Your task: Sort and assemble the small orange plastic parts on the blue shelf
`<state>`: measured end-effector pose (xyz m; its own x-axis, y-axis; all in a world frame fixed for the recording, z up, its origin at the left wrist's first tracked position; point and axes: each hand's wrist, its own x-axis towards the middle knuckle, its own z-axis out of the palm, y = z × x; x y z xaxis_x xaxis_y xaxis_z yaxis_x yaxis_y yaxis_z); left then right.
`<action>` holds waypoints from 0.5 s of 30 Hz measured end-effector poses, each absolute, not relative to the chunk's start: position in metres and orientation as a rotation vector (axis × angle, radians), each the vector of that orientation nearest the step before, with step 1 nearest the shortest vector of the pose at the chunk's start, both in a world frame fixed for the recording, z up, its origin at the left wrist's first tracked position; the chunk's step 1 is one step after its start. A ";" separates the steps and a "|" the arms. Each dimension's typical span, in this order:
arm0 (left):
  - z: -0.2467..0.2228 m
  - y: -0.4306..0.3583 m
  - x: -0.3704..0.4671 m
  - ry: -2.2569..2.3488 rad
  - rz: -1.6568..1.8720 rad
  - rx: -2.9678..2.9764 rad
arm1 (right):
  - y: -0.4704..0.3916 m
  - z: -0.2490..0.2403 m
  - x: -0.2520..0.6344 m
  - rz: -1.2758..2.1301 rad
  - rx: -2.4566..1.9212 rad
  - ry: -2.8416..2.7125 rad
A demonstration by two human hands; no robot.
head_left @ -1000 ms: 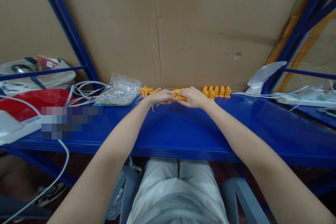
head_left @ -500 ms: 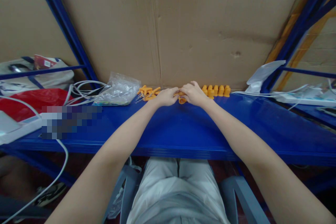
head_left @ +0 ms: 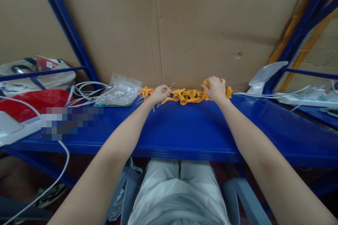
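Farther apart now: right hand (head_left: 217, 88) around orange piece (head_left: 206, 84), left hand (head_left: 158, 94) tight on spring (head_left: 173, 84).

Backdrop: tan cardboard panel (head_left: 200, 31), vertical crease left of centre, small dent toward right; blue metal post (head_left: 70, 30) on left. Surface (head_left: 185, 130): blue, glossy. Left end: crumpled clear plastic bag (head_left: 120, 89), just beside coiled white cables (head_left: 86, 86); red bag (head_left: 50, 98) in front of canvas bag (head_left: 59, 79) with dark straps. Right: white crumpled sheet (head_left: 266, 74), upright. Below: grey chair armrest (head_left: 249, 197).
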<state>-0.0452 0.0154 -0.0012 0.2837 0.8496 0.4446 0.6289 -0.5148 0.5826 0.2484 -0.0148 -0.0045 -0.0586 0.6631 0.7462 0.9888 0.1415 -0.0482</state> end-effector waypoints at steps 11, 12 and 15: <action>-0.003 0.012 -0.055 1.757 1.094 2.654 | -0.032 -0.029 0.310 -0.005 -2.242 -1.125; -0.003 0.012 -0.054 1.750 1.075 2.652 | -0.030 -0.029 0.311 0.043 -2.245 -1.098; -0.003 0.013 -0.054 1.750 1.024 2.609 | -0.020 -0.035 0.318 0.091 -2.250 -1.131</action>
<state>-0.0543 0.0133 -0.0030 0.2516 0.7806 0.5721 0.8811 -0.4294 0.1984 0.3179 -0.0201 -0.0348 0.6325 0.7475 0.2028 0.7053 -0.4475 -0.5498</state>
